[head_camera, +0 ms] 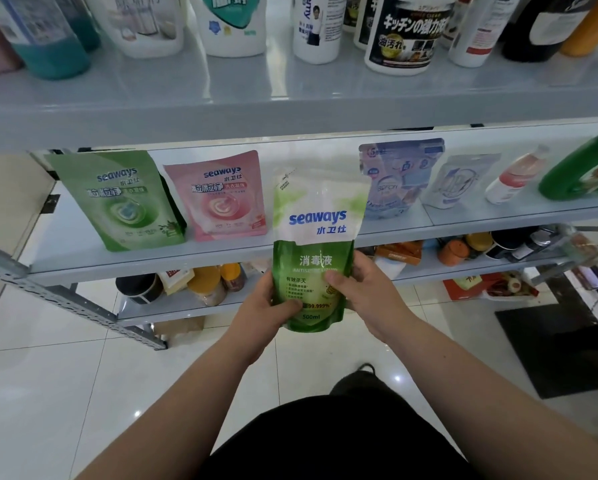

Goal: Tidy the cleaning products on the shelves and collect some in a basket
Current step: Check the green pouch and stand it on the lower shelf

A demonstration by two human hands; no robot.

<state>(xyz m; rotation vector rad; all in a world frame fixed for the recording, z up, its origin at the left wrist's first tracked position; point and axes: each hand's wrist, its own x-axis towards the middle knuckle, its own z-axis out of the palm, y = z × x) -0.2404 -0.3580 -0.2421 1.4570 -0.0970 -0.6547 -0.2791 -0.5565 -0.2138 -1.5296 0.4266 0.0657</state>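
I hold a green and white seaways antiseptic refill pouch (316,237) upright in front of the middle shelf (221,252). My left hand (266,306) grips its lower left side and my right hand (367,289) grips its lower right side. On the middle shelf behind it stand a green seaways pouch (121,199) and a pink seaways pouch (221,195) to the left. A blue patterned pouch (399,178) stands to the right. No basket is in view.
The top shelf (256,95) carries several bottles, among them a white bottle with a black Japanese label (405,32). A white pouch (460,181), a small bottle (515,176) and a green jug (581,168) stand on the right. Lower shelves hold jars and boxes. A dark mat (560,348) lies on the tiled floor.
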